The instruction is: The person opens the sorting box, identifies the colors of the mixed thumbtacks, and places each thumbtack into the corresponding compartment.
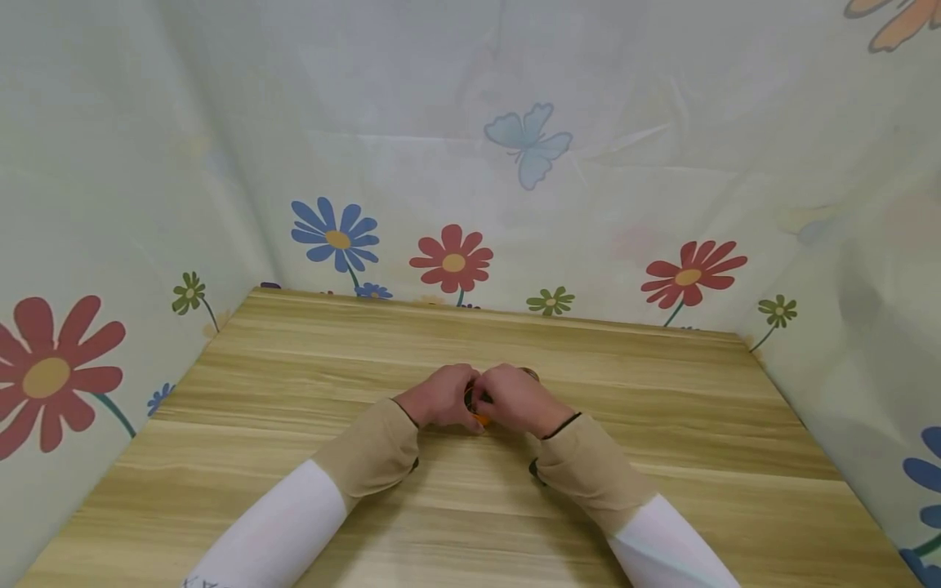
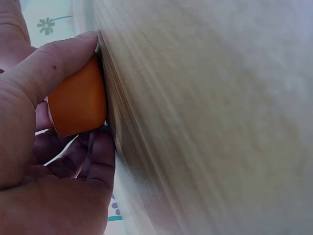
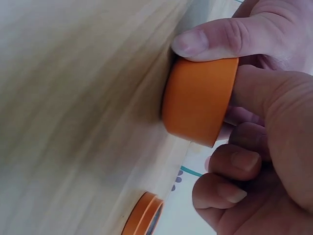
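Observation:
A small round orange tin (image 3: 198, 100) stands on the wooden tabletop, its mouth upward and its inside dark in the head view. My left hand (image 1: 444, 396) grips it from the left, thumb along the near side and fingers round the far side. From above, my right hand (image 1: 518, 400) reaches its thumb past the tin's rim, with its lower fingers curled outside. Whether those fingertips pinch anything inside, I cannot tell. Just right of the tin lies a matching orange lid (image 3: 142, 215), mostly hidden behind the right hand in the head view.
The wood-grain table (image 1: 662, 416) spreads around both hands. White curtains (image 1: 588, 180) printed with flowers and a butterfly enclose its back and both sides.

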Motion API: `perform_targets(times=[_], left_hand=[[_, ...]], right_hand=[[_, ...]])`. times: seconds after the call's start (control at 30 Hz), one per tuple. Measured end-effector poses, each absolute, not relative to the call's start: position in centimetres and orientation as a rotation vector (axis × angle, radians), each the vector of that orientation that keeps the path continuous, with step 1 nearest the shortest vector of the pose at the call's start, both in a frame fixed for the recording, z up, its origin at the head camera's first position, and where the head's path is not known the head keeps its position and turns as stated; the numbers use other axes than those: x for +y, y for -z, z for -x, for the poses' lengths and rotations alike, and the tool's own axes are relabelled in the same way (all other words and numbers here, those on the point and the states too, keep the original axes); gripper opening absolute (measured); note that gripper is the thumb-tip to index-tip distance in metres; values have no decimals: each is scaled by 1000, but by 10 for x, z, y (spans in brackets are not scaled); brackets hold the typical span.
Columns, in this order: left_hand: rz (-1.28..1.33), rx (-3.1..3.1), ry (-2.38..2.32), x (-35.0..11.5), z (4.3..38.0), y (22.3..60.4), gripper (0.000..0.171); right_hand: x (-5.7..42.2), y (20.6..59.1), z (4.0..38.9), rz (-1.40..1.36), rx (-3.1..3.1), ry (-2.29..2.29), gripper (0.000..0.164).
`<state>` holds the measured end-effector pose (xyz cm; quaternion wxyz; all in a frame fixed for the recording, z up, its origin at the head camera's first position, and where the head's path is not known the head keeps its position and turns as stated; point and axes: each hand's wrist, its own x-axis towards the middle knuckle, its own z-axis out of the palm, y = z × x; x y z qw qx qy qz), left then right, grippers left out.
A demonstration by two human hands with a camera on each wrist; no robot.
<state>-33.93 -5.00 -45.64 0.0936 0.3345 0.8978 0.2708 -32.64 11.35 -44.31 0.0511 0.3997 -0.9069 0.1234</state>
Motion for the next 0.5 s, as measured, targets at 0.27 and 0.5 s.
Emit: perform_targets(times=[0.27,0.5], left_hand=[[-1022,2682,-796,-51,343,463,35],[-1038,2693,-795,-52,343,464,37]], right_hand=[[109,440,329,-1202,-2812,-306,31],[108,441,331,-1169,-2842,-285,33]])
